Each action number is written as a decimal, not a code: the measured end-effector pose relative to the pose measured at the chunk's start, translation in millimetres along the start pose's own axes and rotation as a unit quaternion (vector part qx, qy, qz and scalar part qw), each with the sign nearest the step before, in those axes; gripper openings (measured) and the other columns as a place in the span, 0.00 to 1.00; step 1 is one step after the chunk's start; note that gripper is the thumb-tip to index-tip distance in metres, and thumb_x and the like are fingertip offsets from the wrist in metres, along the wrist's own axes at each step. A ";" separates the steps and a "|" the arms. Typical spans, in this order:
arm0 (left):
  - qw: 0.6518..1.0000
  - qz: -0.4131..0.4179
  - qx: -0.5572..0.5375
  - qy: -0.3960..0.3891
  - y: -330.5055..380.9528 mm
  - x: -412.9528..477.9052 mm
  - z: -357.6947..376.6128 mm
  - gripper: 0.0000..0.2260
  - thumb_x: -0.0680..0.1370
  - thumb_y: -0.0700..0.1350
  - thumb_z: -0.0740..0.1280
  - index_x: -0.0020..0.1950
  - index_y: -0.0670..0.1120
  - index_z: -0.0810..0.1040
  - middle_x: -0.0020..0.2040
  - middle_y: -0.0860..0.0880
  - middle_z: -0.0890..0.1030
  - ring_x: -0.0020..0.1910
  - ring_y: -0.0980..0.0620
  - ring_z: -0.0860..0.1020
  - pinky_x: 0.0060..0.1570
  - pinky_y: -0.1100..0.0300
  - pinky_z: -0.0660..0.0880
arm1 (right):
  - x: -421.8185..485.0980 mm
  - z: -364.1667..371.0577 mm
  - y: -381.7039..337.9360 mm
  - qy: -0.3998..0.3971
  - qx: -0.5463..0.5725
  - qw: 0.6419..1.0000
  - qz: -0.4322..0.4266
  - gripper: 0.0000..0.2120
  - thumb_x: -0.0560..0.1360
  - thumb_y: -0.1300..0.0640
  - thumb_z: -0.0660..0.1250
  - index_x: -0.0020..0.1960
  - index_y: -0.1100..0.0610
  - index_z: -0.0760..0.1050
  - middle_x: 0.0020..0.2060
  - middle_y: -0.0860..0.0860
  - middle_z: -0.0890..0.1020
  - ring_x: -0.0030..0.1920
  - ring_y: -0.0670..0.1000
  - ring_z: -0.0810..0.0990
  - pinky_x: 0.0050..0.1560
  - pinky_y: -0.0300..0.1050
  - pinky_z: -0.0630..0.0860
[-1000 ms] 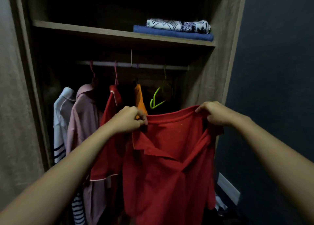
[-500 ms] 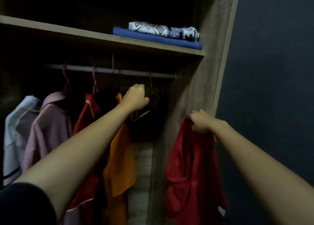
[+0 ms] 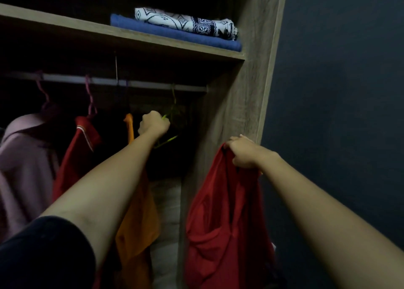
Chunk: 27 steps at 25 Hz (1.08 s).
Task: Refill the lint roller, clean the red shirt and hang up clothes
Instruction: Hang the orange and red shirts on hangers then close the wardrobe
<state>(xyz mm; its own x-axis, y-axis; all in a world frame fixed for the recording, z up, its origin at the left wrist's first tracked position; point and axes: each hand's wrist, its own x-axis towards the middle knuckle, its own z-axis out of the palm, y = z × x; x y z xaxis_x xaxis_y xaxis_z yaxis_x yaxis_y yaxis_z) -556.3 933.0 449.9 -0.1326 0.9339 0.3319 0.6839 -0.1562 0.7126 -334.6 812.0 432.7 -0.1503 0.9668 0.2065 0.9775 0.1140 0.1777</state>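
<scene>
At the right edge of the open wardrobe, the red shirt [image 3: 227, 212] hangs limp and bunched from the right grip [image 3: 244, 152], whose fingers are curled tight round a gathered fold at the top of the cloth. The shirt is a plain deep red, creased, with a loose flap folded over low down (collar or sleeve, I cannot tell which), and it drapes in front of the wardrobe's wooden side panel [image 3: 240, 114]. Inside, the left grip [image 3: 154, 125] is closed in a fist round the upper arm of a yellow-green hanger [image 3: 168, 139], whose thin hook reaches up to the pale rail [image 3: 153, 84]. Just left of that fist hangs an orange garment [image 3: 137, 223], partly behind the forearm; then a darker red garment with white trim [image 3: 80, 140] and a pink shirt [image 3: 21, 157], each on a pinkish hanger hooked over the same rail. Above the rail, the wooden shelf [image 3: 65, 27] holds two folded pieces at its right end: a blue cloth [image 3: 175, 34] lying flat, and a white cloth with a dark printed pattern [image 3: 185, 21] resting on top of it. A dark sleeve [image 3: 43, 251] covers the left upper arm, and a dark wall [image 3: 338, 92] stands right of the wardrobe.
</scene>
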 end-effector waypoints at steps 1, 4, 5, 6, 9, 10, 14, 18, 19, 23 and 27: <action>1.000 -0.006 0.003 0.017 2.4 -0.6 0.1 0.15 0.78 0.49 0.61 0.60 0.43 0.78 0.58 0.40 0.78 0.57 0.38 0.76 0.57 0.47 0.75 | -0.8 -0.7 -0.8 0.002 -0.001 1.000 0.000 0.23 0.70 0.64 0.61 0.66 0.62 0.69 0.63 0.60 0.72 0.65 0.59 0.69 0.72 0.50 0.57; 0.997 0.003 0.040 0.070 6.4 -7.1 3.7 0.17 0.79 0.51 0.58 0.59 0.42 0.77 0.58 0.39 0.78 0.57 0.36 0.75 0.55 0.48 0.73 | -0.5 -1.4 -0.8 0.008 -0.007 1.000 -0.004 0.23 0.70 0.64 0.62 0.65 0.63 0.70 0.62 0.60 0.72 0.62 0.61 0.71 0.65 0.51 0.68; 0.995 0.011 0.052 0.088 6.5 -11.1 5.2 0.17 0.80 0.50 0.57 0.59 0.42 0.77 0.58 0.38 0.78 0.58 0.36 0.75 0.55 0.48 0.73 | -0.3 -1.5 -0.7 0.008 -0.011 1.000 -0.006 0.23 0.70 0.64 0.62 0.65 0.63 0.70 0.62 0.60 0.72 0.62 0.61 0.72 0.64 0.51 0.69; 0.993 0.019 0.056 0.104 6.5 -15.9 7.1 0.16 0.81 0.49 0.56 0.60 0.41 0.76 0.58 0.38 0.77 0.58 0.36 0.75 0.55 0.47 0.72 | 0.2 -1.3 -0.4 0.007 -0.014 1.000 -0.007 0.23 0.70 0.64 0.62 0.65 0.63 0.70 0.62 0.60 0.72 0.62 0.61 0.72 0.64 0.51 0.69; 0.991 0.048 0.053 0.117 4.5 -31.0 11.6 0.14 0.81 0.46 0.54 0.61 0.42 0.73 0.57 0.37 0.77 0.57 0.35 0.74 0.53 0.47 0.71 | 0.1 -0.3 0.0 0.003 -0.021 1.000 -0.006 0.22 0.70 0.64 0.62 0.64 0.63 0.70 0.62 0.60 0.72 0.61 0.60 0.72 0.63 0.52 0.70; 0.990 0.050 0.060 0.113 3.3 -36.5 12.3 0.14 0.80 0.46 0.54 0.62 0.42 0.72 0.57 0.37 0.77 0.57 0.35 0.75 0.53 0.47 0.71 | 0.1 0.2 0.1 0.003 -0.028 1.000 -0.008 0.22 0.70 0.64 0.63 0.64 0.63 0.70 0.61 0.60 0.72 0.61 0.60 0.73 0.63 0.52 0.70; 0.991 0.042 0.081 0.101 -7.9 -66.2 12.3 0.14 0.79 0.44 0.55 0.60 0.41 0.72 0.58 0.37 0.77 0.58 0.34 0.74 0.55 0.47 0.70 | 0.4 1.2 -0.2 0.004 -0.052 0.999 -0.013 0.21 0.70 0.63 0.63 0.63 0.64 0.71 0.60 0.60 0.73 0.60 0.60 0.73 0.62 0.52 0.70; 0.986 0.090 0.091 0.108 -28.3 -120.8 -5.4 0.12 0.80 0.45 0.55 0.59 0.41 0.72 0.55 0.36 0.78 0.56 0.32 0.75 0.53 0.45 0.72 | -2.2 -1.8 -5.2 0.011 -0.050 0.999 -0.005 0.20 0.71 0.62 0.64 0.63 0.64 0.72 0.60 0.62 0.74 0.61 0.61 0.73 0.62 0.49 0.70; 0.987 0.088 0.084 0.109 -37.3 -137.6 -12.0 0.13 0.81 0.46 0.55 0.60 0.42 0.72 0.54 0.36 0.78 0.55 0.32 0.75 0.52 0.45 0.72 | -3.1 -2.5 -5.9 0.011 -0.042 0.999 -0.002 0.21 0.71 0.62 0.64 0.63 0.64 0.72 0.61 0.62 0.74 0.62 0.61 0.73 0.62 0.49 0.70; 0.986 0.092 0.032 0.134 -89.7 -192.3 -42.3 0.13 0.81 0.50 0.55 0.61 0.49 0.73 0.49 0.38 0.81 0.51 0.35 0.77 0.49 0.50 0.72 | -5.8 -2.4 -8.8 0.023 -0.009 1.000 0.010 0.21 0.71 0.63 0.64 0.64 0.63 0.72 0.60 0.64 0.74 0.61 0.62 0.74 0.60 0.49 0.71; 0.981 0.135 -0.077 0.112 -136.7 -199.3 -83.1 0.07 0.80 0.45 0.61 0.53 0.48 0.79 0.40 0.46 0.82 0.36 0.45 0.79 0.38 0.60 0.71 | -7.7 -5.8 -11.2 0.023 0.092 0.995 0.026 0.24 0.70 0.68 0.64 0.66 0.64 0.70 0.63 0.64 0.73 0.64 0.62 0.72 0.62 0.47 0.68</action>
<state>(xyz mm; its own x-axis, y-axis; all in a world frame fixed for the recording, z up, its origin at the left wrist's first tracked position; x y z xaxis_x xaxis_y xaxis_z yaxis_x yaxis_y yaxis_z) -683.0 741.4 337.6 -0.1271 0.7603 0.6370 0.6015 -0.4516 0.6590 -345.3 801.9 434.7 -0.1017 0.9614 0.2559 0.9940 0.1084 -0.0121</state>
